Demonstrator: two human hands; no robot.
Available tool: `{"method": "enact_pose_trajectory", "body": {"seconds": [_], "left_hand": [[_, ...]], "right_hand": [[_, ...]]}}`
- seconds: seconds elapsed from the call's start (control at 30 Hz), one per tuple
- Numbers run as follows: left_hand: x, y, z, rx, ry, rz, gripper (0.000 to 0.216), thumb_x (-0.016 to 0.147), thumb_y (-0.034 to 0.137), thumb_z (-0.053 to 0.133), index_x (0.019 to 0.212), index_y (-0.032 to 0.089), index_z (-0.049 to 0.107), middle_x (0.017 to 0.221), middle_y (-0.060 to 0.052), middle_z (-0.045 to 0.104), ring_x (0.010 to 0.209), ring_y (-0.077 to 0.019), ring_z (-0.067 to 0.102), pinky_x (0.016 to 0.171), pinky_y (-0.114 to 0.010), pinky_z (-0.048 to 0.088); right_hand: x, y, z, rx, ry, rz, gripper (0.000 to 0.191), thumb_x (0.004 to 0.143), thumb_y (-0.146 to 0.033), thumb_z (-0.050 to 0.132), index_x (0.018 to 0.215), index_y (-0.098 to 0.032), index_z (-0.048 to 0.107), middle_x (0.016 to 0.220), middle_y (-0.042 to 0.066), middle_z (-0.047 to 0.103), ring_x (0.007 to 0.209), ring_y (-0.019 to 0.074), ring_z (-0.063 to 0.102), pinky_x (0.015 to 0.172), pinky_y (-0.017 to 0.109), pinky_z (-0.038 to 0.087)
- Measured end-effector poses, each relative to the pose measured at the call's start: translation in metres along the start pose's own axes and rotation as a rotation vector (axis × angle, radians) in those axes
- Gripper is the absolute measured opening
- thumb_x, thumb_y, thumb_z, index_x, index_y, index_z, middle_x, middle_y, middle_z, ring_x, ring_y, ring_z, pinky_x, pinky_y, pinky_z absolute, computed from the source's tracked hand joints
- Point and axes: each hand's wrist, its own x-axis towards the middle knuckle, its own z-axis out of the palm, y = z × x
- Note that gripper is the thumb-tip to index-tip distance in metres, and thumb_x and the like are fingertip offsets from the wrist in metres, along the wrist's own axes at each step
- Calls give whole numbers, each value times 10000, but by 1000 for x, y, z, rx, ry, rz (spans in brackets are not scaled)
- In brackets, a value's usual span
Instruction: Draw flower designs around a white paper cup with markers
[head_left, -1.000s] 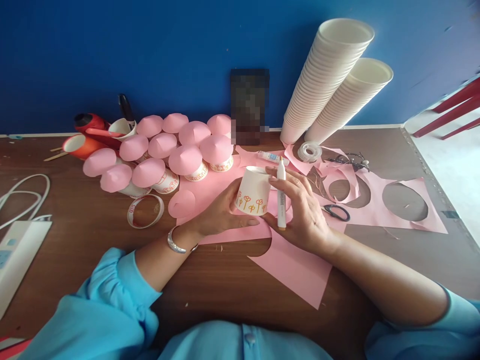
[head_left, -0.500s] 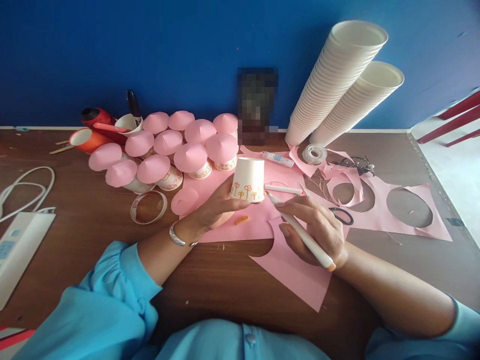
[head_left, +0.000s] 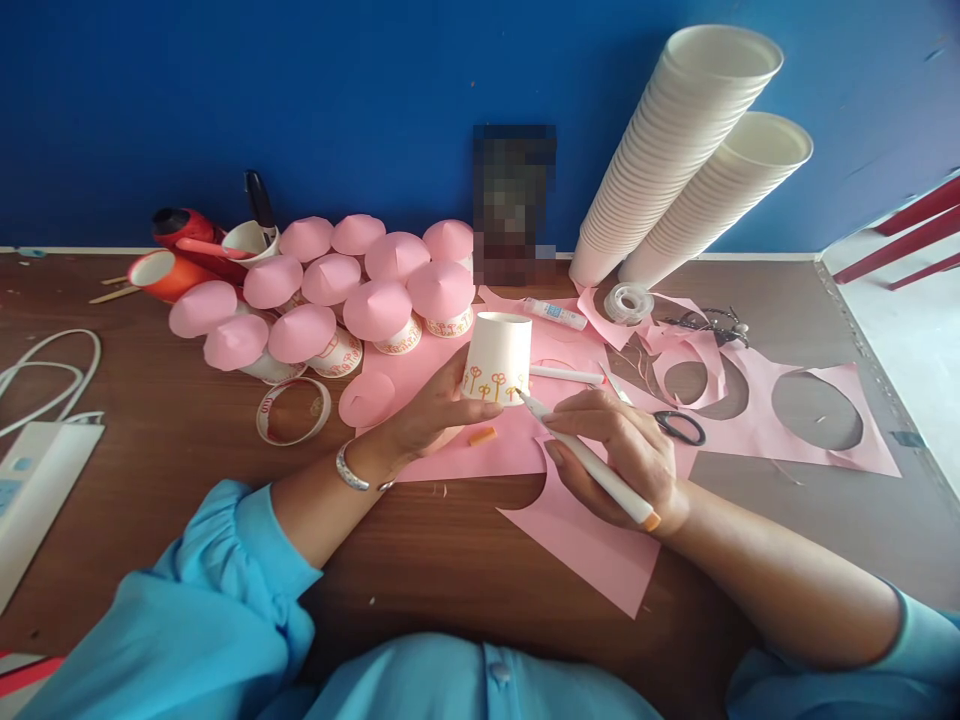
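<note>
My left hand (head_left: 427,415) grips an upturned white paper cup (head_left: 497,355) with small orange flower drawings near its rim. My right hand (head_left: 626,455) is closed on a white marker (head_left: 589,462), held like a pen with its tip touching the cup's lower edge. The marker's orange cap (head_left: 482,436) lies on the pink paper (head_left: 592,545) just below the cup.
Several cups topped with pink paper cones (head_left: 379,310) stand behind. Two leaning stacks of white cups (head_left: 675,150), a tape roll (head_left: 628,302), a glue tube (head_left: 555,314), scissors (head_left: 679,427), a cut cup rim (head_left: 293,410) and a power strip (head_left: 34,500) lie around.
My right hand turned the marker from upright beside the cup to a writing grip. The cap now lies on the paper, and the tip has come up to the cup.
</note>
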Motion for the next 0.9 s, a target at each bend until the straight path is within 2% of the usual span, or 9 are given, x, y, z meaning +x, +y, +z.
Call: {"method": "enact_pose_trajectory", "body": {"seconds": [0.3, 0.7, 0.9], "left_hand": [[-2, 4, 1, 76, 24, -42, 634, 783, 365, 883, 1348, 254, 618, 1300, -99, 691, 1196, -300, 620, 952, -391, 498], [-4, 3, -3, 130, 2, -57, 593, 818, 440, 860, 1331, 274, 612, 1199, -66, 660, 1093, -245, 592, 856, -350, 489], [-3, 2, -2, 109, 14, -48, 615, 805, 430, 872, 1330, 260, 601, 1212, -71, 668, 1091, -243, 606, 880, -357, 496]], "right_hand": [[0, -1, 0, -44, -17, 19, 185, 973, -115, 620, 1140, -194, 622, 817, 43, 717, 708, 202, 727, 569, 324, 586], [-2, 0, 1, -23, -21, 39, 224, 960, -92, 626, 1166, -180, 639, 861, 60, 727, 730, 201, 730, 585, 317, 584], [-2, -1, 0, -30, -28, 55, 269, 955, -93, 632, 1201, -202, 635, 887, 50, 727, 739, 199, 729, 585, 315, 588]]}}
